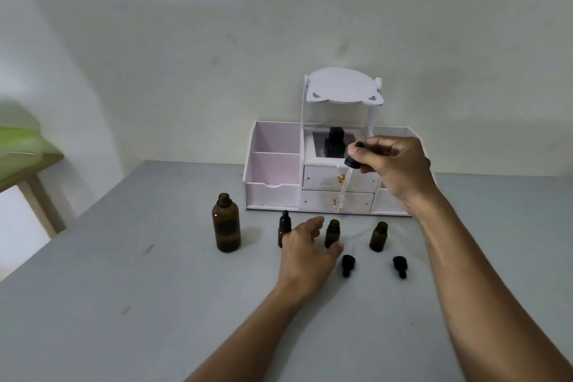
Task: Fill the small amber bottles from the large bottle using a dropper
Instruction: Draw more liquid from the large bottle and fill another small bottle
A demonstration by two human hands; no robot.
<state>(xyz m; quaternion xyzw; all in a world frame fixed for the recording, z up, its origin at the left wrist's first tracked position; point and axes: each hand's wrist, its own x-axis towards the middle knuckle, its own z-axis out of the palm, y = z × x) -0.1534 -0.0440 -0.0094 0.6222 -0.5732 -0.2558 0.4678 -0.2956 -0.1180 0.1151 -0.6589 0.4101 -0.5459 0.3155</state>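
Transfer step. Our right hand (390, 164) pinches dropper (344, 187) by bulb, tip over middle bottle (332, 232). Left hand (305, 245) loose, empty, beside it. Large bottle (226, 223) uncapped at 9 o'clock. Next, we judge: steady bottle, lower tip into neck.

Grey table (124, 288) holds large bottle (226, 223), small bottles (378, 237), caps (348, 264), organizer (273, 192).
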